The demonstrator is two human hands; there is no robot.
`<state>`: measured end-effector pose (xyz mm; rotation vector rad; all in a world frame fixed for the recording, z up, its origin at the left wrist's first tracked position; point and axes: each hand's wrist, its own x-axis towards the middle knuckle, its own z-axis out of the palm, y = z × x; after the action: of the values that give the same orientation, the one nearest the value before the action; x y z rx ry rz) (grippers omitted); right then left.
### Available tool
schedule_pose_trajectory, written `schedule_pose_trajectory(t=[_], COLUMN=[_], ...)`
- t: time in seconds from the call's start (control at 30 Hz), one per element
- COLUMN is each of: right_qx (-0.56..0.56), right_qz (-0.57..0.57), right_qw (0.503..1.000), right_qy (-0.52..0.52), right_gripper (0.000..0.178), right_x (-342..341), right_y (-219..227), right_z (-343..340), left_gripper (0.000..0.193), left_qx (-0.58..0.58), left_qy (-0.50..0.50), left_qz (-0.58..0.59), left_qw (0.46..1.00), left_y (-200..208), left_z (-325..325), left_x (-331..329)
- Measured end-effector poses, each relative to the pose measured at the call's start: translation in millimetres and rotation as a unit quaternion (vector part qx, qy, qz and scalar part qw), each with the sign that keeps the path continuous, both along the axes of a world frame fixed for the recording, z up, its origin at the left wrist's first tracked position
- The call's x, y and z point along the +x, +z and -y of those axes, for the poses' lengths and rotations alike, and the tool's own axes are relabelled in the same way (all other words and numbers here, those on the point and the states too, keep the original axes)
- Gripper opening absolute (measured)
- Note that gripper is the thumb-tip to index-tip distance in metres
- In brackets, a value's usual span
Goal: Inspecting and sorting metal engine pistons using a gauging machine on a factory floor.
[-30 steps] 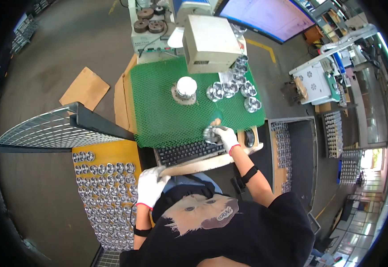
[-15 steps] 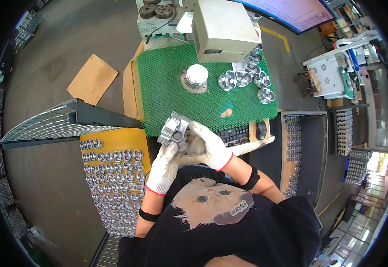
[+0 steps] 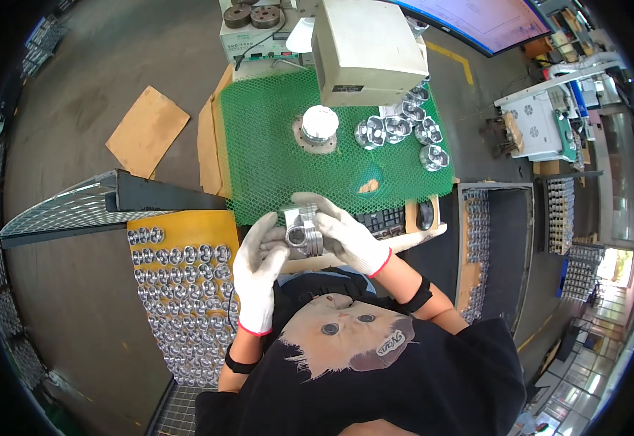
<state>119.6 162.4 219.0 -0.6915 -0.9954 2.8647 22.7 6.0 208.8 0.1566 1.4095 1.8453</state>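
Note:
A silvery metal piston [image 3: 304, 237] is held just in front of my body, its round pin bore facing me and its grooved side to the right. My right hand [image 3: 349, 238], in a white knitted glove, grips it from the right, fingers over the far side. From the left, my gloved left hand [image 3: 256, 265] curves about its edge, thumb and fingers parted around it; some fingertips are hidden behind the piston. Beyond, another piston [image 3: 320, 123] stands crown up on a round metal base [image 3: 317, 147] on the green mesh mat [image 3: 262, 145].
Several pistons [image 3: 397, 128] sit on the mat's right side. A beige box-shaped machine [image 3: 368, 54] overhangs the mat. A keyboard [image 3: 381, 224] and mouse [image 3: 424, 215] lie at the near right. Rows of pistons cover a yellow board [image 3: 179, 221] at left; a monitor [image 3: 477, 22] is far right.
The piston has turned in my hands, its bore now facing me, and has shifted slightly right and nearer. My left hand's fingers have spread and moved up its left side.

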Motion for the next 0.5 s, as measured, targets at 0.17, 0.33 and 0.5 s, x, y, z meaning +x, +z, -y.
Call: schedule_pose_trajectory(t=[0.17, 0.33, 0.5], right_qx=[0.201, 0.165, 0.153], right_qz=[-0.024, 0.029, 0.002], right_qw=[0.975, 0.981, 0.984], right_qy=[0.091, 0.094, 0.092], right_gripper=[0.067, 0.067, 0.072], right_x=[-10, -10, 4], right_y=[-1, -1, -17], right_z=[-11, -22, -37], left_gripper=[0.043, 0.036, 0.03], left_qx=[-0.066, -0.039, -0.152], left_qy=[-0.169, -0.097, -0.12], left_qz=[0.057, 0.107, -0.043], left_qw=[0.982, 0.989, 0.98], left_y=[6, 11, 3], left_z=[-7, -15, -29], left_x=[-1, 3, 11])
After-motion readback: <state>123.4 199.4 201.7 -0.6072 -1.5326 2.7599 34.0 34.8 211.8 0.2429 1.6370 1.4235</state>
